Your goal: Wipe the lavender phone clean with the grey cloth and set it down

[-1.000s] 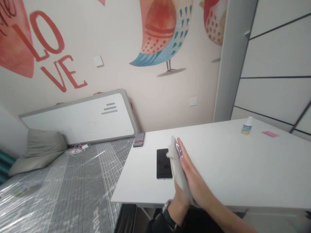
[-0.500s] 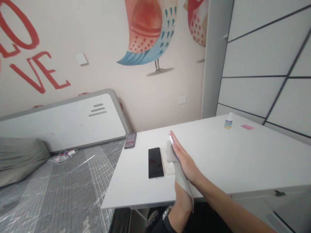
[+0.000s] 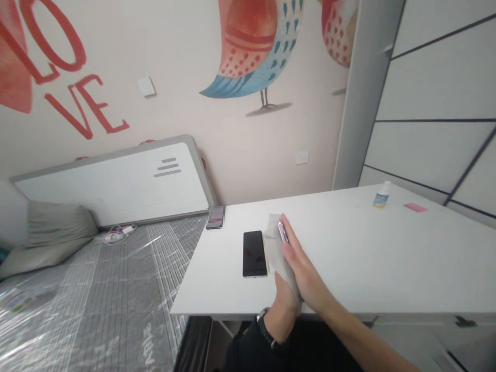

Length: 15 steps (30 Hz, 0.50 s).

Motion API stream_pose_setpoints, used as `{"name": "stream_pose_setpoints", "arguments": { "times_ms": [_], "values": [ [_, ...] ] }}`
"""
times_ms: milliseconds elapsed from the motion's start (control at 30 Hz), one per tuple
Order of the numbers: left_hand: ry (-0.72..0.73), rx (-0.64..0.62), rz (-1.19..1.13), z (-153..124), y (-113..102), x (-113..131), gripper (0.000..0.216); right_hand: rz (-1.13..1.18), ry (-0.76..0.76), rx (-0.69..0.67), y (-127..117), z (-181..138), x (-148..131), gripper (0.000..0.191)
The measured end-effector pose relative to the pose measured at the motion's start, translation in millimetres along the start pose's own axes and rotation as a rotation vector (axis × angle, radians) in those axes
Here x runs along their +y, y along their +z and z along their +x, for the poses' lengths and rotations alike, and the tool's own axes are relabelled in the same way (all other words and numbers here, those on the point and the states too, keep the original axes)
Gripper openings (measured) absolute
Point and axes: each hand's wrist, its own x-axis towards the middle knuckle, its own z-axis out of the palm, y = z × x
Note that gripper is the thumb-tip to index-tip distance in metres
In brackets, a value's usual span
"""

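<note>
Above the front of the table my two hands are pressed together, palms facing. My right hand grips a smartphone from its right side; only the phone's light purple edge shows near the fingertips. A light grey cloth drapes over my left hand, which presses it against the phone's other side. My left fingers are hidden under the cloth. A second smartphone, dark screen up, lies flat on the table to the left of my hands. Beside it a pale cream flat piece is partly hidden by the cloth.
The white table carries a small white bottle and a pink slip at the back right. A blurred-out item sits at its far left corner. Left of the table is a plastic-covered bed with a grey pillow.
The view has swung slightly left, so the room and table appear farther right. My hands stay pressed together around the phone and cloth, with the cloth's top now standing higher beside the fingertips.
</note>
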Motion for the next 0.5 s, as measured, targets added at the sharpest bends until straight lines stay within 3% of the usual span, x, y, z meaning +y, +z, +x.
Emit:
{"name": "stream_pose_setpoints", "arguments": {
  "times_ms": [167, 300, 400, 500],
  "values": [
    [-0.061, -0.054, 0.003, -6, -16, -8, 0.064, 0.387, 0.152, 0.130, -16, 26, 8, 0.056],
    [-0.113, 0.147, -0.238, 1, -18, -9, 0.056, 0.712, 0.330, 0.148, -25, 25, 18, 0.047],
    [-0.073, 0.112, -0.502, 7, -14, 7, 0.051, 0.727, 0.339, 0.132, -26, 12, 19, 0.041],
    [-0.165, 0.003, -0.633, 8, -13, 26, 0.050, 0.585, 0.288, 0.111, -27, 5, 18, 0.045]
  ]
}}
